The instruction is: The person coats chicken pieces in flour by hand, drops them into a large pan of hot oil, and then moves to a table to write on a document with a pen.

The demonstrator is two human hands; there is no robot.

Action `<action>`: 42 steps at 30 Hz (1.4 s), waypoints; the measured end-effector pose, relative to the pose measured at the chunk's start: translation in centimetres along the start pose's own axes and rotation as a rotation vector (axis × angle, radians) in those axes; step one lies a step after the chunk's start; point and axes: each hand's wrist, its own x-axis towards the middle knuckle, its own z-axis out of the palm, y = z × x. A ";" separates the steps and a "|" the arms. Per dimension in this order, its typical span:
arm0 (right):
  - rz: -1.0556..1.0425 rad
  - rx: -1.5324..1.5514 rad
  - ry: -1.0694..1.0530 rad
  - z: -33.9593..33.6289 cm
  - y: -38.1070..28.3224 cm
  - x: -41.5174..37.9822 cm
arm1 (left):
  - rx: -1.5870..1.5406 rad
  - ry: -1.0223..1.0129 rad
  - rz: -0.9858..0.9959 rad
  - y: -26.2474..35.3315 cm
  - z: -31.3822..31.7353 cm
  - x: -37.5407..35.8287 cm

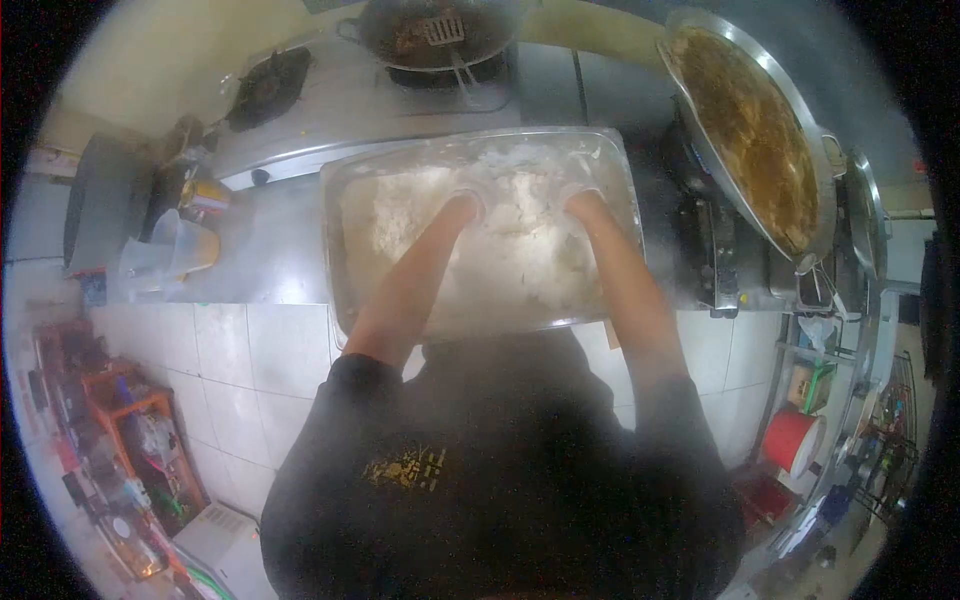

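A large rectangular metal tray holds white flour-like powder, heaped in places. Both of my forearms reach down into it. My left hand is in the powder left of the middle, coated white, its fingers blurred into the powder. On the right side of the heap, my right hand is also in the powder and whitened. The fingers of both hands cannot be made out, nor whether they hold anything.
A wok with a slotted spatula sits on the stove behind the tray. At the right is a big pan of brown bubbling liquid. Plastic jugs stand at the left. A red bucket is at the lower right.
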 end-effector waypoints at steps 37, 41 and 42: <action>-0.228 0.073 0.107 -5.6 -2.7 -4.7 | -0.967 0.127 -0.038 0.7 -3.2 -10.3; -0.208 -0.209 0.069 -3.0 0.2 -2.7 | 0.418 0.132 0.532 -5.0 3.9 -8.2; -0.222 -0.198 0.112 -2.6 1.3 -2.6 | 0.326 0.036 0.463 -4.5 3.5 -8.8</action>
